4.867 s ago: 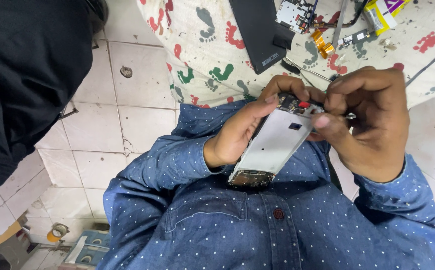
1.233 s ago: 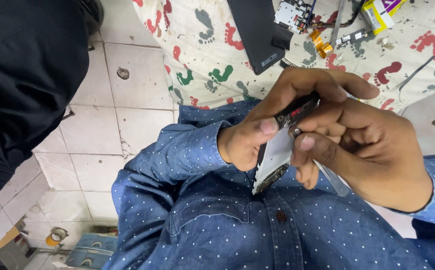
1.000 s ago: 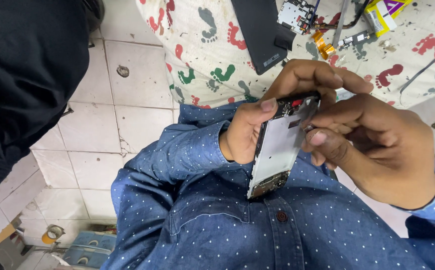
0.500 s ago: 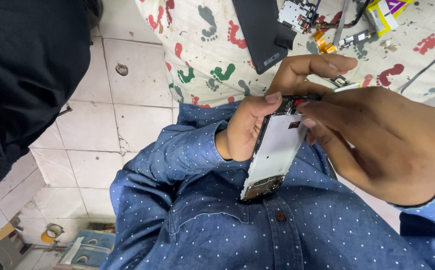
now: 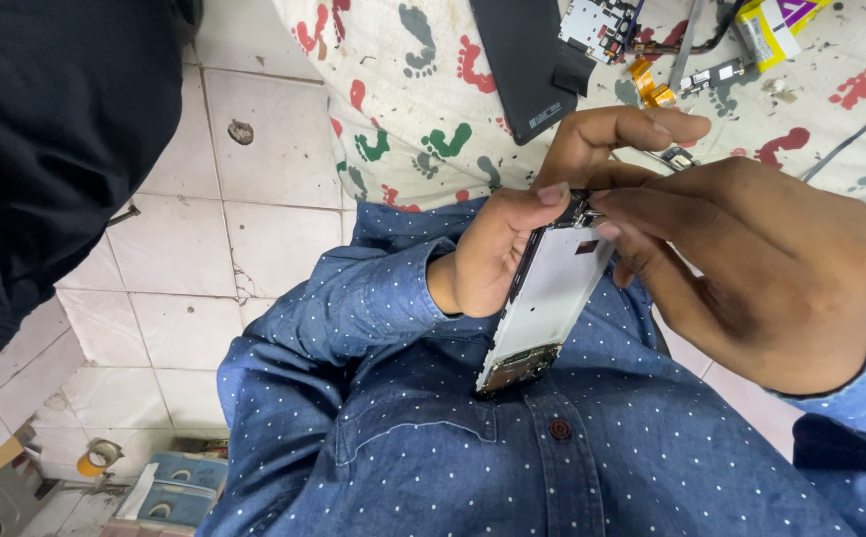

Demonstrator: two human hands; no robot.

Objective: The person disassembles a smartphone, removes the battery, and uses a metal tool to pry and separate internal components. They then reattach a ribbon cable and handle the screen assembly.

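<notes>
Both your hands work on one opened phone frame (image 5: 550, 298), held tilted over your lap against your blue dotted shirt (image 5: 512, 447). Your left hand (image 5: 522, 219) wraps its left edge — thumb on the face, fingers curled behind. Your right hand (image 5: 751, 264) pinches narrowly at its top end, below the footprint-patterned cloth (image 5: 423, 89).

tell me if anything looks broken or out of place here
The phone frame held by the left hand and right hand is stripped open, its inner parts bared at the lower end. Loose parts lie scattered on the footprint-patterned cloth: a circuit board and an orange flex cable.
</notes>
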